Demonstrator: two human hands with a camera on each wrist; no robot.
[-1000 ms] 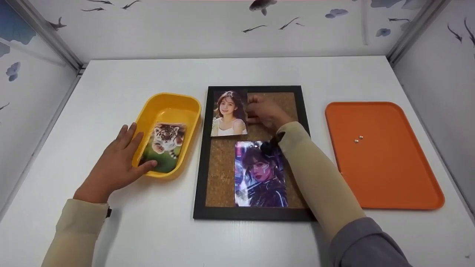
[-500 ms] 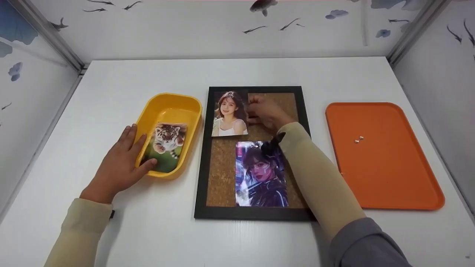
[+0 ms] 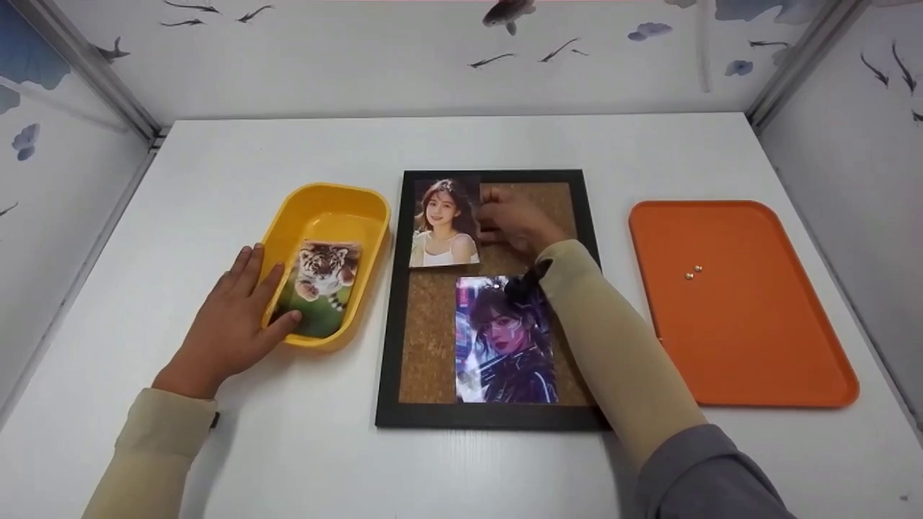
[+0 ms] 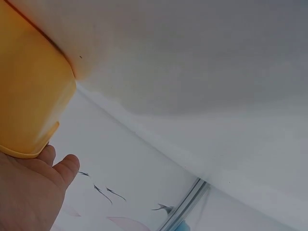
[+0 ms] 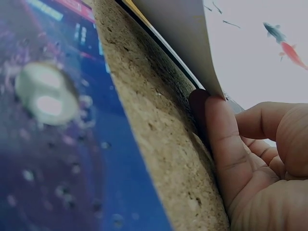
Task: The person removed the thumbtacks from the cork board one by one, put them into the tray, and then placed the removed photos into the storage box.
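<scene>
A black-framed cork board point(image 3: 428, 339) lies in the middle of the table. At its upper left, my right hand point(image 3: 520, 220) pinches the right edge of a portrait photo point(image 3: 445, 231) of a person in a white top. In the right wrist view the edge of this photo rises off the cork at my fingertips point(image 5: 219, 110). Lower on the board lies a purple cyberpunk-style picture point(image 3: 505, 353) with a shiny round pin head point(image 5: 46, 93) in it. My left hand point(image 3: 227, 324) rests with spread fingers on the rim of a yellow bin point(image 3: 328, 198) holding a tiger photo point(image 3: 321, 288).
On the right an orange tray point(image 3: 757, 339) carries a pair of small shiny pins point(image 3: 689, 276). White panels point(image 3: 360, 58) with fish patterns enclose the back and sides of the white table point(image 3: 303, 447).
The left hand has shifted very slightly at the bin's rim. The right hand keeps its place at the portrait photo, and the photos and pins stay put.
</scene>
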